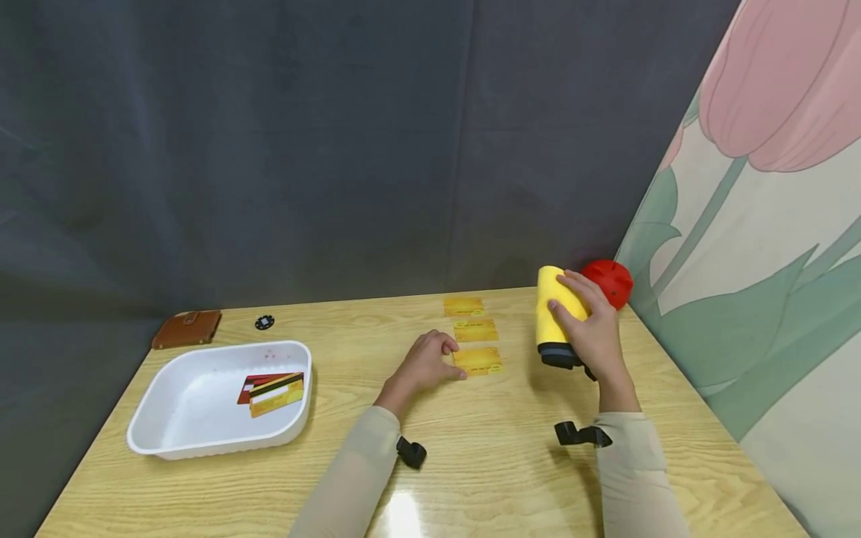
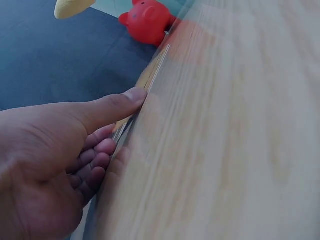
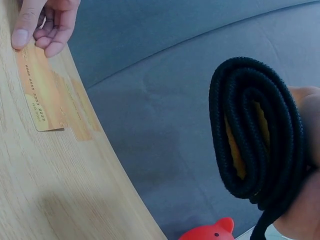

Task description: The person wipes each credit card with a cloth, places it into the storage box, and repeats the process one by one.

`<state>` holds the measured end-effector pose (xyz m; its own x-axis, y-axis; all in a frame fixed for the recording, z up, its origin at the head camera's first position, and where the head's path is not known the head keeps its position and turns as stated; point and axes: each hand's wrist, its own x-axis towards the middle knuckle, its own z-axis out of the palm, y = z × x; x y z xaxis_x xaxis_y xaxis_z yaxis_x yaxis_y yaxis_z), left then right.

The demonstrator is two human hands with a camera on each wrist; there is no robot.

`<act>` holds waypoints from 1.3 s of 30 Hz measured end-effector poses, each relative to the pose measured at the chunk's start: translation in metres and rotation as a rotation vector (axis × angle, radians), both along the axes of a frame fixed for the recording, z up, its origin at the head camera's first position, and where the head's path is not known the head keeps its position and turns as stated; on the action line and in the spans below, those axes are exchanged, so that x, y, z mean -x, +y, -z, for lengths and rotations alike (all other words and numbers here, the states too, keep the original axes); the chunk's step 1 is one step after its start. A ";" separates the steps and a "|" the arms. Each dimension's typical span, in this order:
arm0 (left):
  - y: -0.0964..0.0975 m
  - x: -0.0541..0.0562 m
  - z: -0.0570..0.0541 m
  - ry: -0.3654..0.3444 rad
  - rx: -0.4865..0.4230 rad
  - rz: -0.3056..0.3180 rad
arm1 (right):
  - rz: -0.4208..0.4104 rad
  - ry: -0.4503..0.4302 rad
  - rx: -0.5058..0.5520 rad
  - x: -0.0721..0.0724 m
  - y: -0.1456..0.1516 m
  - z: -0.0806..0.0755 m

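The left hand (image 1: pixel 422 364) pinches the left end of the nearest yellow card (image 1: pixel 480 360) between thumb and fingers, at worktop (image 1: pixel 363 329) level. Beyond it, a middle yellow card (image 1: pixel 476 329) and a far yellow card (image 1: pixel 463 305) lie in a column on the worktop. The right hand (image 1: pixel 595 329) grips a yellow fabric roll (image 1: pixel 548 310) from the right side, fingers curved round it; the roll is held above the worktop, its black-edged end facing down, with coiled layers visible in the right wrist view. A red pig figure (image 1: pixel 612 280) sits just behind the right hand. At the left, a white tray (image 1: pixel 184 403) contains overlapping red and yellow cards (image 1: pixel 276 400); behind it lie a brown wallet (image 1: pixel 187 329) and a black poker chip (image 1: pixel 264 322)
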<state>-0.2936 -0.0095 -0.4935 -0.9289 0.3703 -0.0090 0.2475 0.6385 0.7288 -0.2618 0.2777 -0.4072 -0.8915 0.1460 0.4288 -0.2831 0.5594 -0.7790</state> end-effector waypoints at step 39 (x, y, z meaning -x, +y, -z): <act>-0.085 -0.032 -0.047 0.165 -0.526 -0.210 | -0.230 0.071 -0.038 -0.001 -0.055 0.002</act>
<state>-0.2612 -0.0941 -0.4469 -0.9564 0.0938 0.2767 0.2916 0.2491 0.9235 -0.2607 0.2225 -0.4094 -0.8671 -0.0746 0.4925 -0.4593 0.5023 -0.7326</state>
